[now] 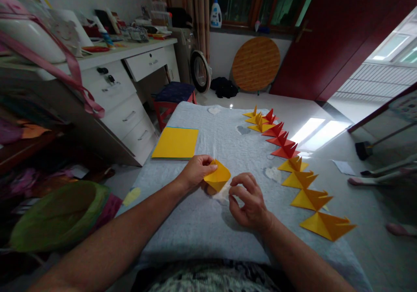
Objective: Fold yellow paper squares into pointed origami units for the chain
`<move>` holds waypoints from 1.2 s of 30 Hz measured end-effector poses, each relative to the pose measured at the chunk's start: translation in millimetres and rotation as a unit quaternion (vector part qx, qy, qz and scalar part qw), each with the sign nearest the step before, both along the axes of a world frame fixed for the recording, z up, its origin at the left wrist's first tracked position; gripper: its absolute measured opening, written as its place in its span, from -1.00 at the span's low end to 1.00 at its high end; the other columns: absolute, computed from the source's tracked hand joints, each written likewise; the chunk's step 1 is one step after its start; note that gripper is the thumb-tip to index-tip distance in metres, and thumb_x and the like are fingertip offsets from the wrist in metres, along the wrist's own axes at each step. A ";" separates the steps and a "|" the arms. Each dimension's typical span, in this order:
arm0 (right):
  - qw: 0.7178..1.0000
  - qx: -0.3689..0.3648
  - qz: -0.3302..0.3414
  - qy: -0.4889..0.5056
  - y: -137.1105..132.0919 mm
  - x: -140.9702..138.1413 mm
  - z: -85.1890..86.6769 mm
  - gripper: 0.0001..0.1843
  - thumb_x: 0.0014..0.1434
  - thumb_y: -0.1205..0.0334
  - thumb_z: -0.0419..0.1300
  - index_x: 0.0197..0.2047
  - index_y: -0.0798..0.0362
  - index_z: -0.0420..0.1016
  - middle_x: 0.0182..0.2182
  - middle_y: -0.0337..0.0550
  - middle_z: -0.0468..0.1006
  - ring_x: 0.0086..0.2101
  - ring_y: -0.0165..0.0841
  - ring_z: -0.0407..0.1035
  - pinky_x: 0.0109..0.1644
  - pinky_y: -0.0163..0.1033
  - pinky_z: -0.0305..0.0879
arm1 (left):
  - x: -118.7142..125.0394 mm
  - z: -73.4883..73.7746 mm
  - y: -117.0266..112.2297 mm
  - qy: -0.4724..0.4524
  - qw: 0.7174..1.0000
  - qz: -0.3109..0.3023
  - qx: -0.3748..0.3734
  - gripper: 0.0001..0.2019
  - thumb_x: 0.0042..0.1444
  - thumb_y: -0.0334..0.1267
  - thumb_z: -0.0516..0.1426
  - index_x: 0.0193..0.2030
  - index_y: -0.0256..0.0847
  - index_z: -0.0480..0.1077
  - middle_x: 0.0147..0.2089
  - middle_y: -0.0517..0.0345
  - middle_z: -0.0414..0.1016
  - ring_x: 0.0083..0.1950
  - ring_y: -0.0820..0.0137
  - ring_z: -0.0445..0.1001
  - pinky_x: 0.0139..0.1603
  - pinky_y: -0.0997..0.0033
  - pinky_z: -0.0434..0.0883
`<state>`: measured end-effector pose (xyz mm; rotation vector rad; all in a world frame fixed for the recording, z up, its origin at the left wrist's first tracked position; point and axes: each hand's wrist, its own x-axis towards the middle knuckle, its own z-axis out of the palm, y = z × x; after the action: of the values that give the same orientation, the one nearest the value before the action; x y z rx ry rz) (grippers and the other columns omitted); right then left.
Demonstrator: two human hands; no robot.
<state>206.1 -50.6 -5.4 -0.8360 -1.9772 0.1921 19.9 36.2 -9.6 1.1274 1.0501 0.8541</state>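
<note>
My left hand (196, 170) pinches a folded yellow paper piece (217, 176) just above a table covered in light blue cloth (202, 222). Just right of the paper, my right hand (246, 200) has its fingers curled and pinched together; I cannot make out anything in them. A stack of yellow paper sheets (176, 142) lies to the left, beyond my left hand. Along the right side of the table runs a row of several folded paper triangles, yellow ones (326, 224) near me and red ones (280, 140) farther away.
A white desk with drawers (130, 88) stands at the left, a red stool (171, 99) beyond the table's far end. A green basket (58, 214) sits low at the left. A round wooden board (256, 64) leans on the far wall.
</note>
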 end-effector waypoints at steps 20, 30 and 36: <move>0.980 -0.099 0.014 -0.171 3.1 -13.9 -15.0 -0.84 0.24 0.30 0.11 -0.19 0.05 0.52 -0.07 0.05 0.50 -0.07 -0.13 0.33 0.06 0.06 0.32 | -4.5 -19.2 18.9 0.067 0.996 -0.018 0.047 -0.75 -0.12 -0.22 0.25 -0.27 -0.27 0.46 -0.45 0.23 0.45 -0.46 0.47 0.40 -0.44 0.52 0.28; 0.965 -0.144 0.016 -0.220 6.0 -16.8 -13.3 -0.86 0.28 0.27 0.10 -0.27 0.05 0.48 -0.18 0.00 0.50 -0.14 -0.17 0.31 0.01 0.00 0.28 | -15.8 -22.9 10.6 0.181 0.964 0.015 0.193 -0.71 0.08 -0.29 0.16 -0.03 -0.26 0.43 -0.18 0.10 0.51 -0.21 0.38 0.50 -0.16 0.37 0.47; 0.964 -0.150 0.011 -0.220 5.0 -17.5 -10.9 -0.87 0.27 0.28 0.11 -0.14 0.06 0.45 -0.18 -0.01 0.52 -0.14 -0.17 0.31 0.01 -0.02 0.25 | -19.7 -9.8 -3.9 0.376 0.829 -0.045 0.411 -0.87 0.13 -0.42 0.16 -0.18 -0.21 0.46 -0.10 0.04 0.50 -0.02 0.23 0.45 0.06 0.15 0.44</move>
<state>188.6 -45.5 -16.3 -1.1262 -2.4121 0.3511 0.2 32.3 -19.4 2.3651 1.2641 0.8102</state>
